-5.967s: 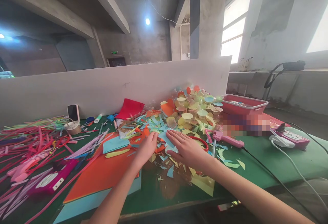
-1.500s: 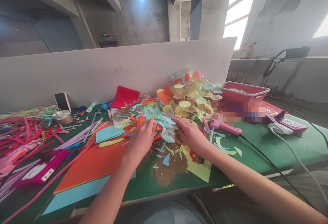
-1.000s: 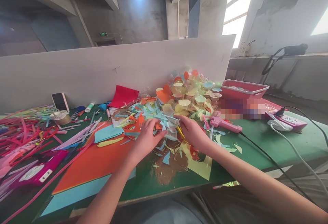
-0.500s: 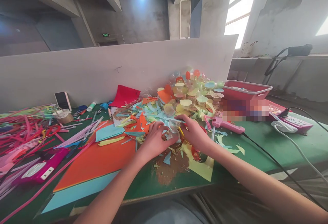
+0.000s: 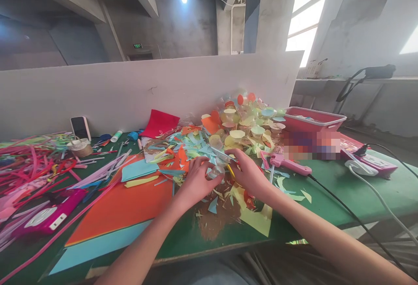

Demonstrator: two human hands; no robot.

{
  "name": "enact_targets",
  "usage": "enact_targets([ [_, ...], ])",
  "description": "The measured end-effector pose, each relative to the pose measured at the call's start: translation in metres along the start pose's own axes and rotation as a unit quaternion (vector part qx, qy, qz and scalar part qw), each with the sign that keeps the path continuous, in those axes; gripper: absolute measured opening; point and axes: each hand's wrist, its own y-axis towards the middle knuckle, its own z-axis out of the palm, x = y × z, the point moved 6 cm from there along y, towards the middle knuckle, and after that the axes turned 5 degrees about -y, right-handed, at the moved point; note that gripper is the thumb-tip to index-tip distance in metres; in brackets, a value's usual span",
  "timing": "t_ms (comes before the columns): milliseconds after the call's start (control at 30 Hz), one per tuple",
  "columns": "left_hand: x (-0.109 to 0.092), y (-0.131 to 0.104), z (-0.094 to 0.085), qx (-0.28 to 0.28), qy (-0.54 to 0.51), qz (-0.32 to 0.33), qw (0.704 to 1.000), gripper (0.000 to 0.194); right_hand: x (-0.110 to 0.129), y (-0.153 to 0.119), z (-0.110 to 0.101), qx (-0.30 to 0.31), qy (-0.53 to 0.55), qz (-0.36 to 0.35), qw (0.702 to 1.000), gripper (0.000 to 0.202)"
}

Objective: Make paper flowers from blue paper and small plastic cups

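My left hand (image 5: 200, 178) is closed around a small clear plastic cup (image 5: 215, 172), its fingers curled over the far side. Just beside it, my right hand (image 5: 246, 169) grips what look like scissors (image 5: 222, 155), with a pale blade pointing left above the cup and a yellow handle part showing under the fingers. Blade and cup are very close; whether they touch I cannot tell. Blue, orange and yellow paper scraps (image 5: 183, 159) lie around both hands. Beyond them rises a pile of clear cups with coloured paper discs (image 5: 237, 134).
A pink glue gun (image 5: 290, 163) with a black cord lies right of my hands. Further right are a pink basket (image 5: 315, 119) and a power strip (image 5: 375, 163). Orange sheets (image 5: 130, 202), pink strips (image 5: 29, 167) and a phone (image 5: 80, 128) occupy the left. A white board (image 5: 130, 93) stands behind.
The blade in my right hand has tilted, so it now slants down to the right above the cup. The cup shows more clearly in my left hand. The view has shifted slightly.
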Motion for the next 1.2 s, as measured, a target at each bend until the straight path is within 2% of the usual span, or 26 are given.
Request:
enact_targets([
  [300,0.004,0.001,-0.006,-0.044,0.016,0.020,0.999,0.013,0.005,0.000,-0.002,-0.003,-0.015,-0.009,1.000,0.029],
  [467,0.008,0.001,-0.013,-0.080,0.037,0.021,0.996,0.015,0.006,0.001,-0.009,-0.032,-0.035,0.000,0.999,0.028],
  [600,0.005,0.000,-0.020,-0.101,0.046,0.027,0.993,0.015,-0.004,-0.001,-0.030,-0.038,-0.138,0.044,0.989,0.030],
  [700,0.001,-0.002,-0.024,-0.110,0.053,0.039,0.992,0.014,-0.018,-0.006,-0.039,0.020,-0.234,0.078,0.969,0.022],
  [767,-0.001,-0.002,-0.025,-0.116,0.067,0.051,0.990,0.014,-0.025,-0.010,-0.037,0.069,-0.274,0.075,0.956,0.020],
  [867,-0.003,-0.003,-0.026,-0.125,0.090,0.071,0.986,0.015,-0.026,-0.012,-0.024,0.106,-0.314,0.029,0.943,0.023],
  [1033,-0.006,-0.004,-0.027,-0.127,0.091,0.072,0.985,0.015,-0.024,-0.009,-0.006,0.128,-0.345,-0.013,0.930,0.025],
  [1200,0.000,-0.001,-0.028,-0.125,0.024,0.035,0.991,0.014,-0.024,-0.006,-0.004,0.135,-0.369,-0.021,0.919,0.021],
])
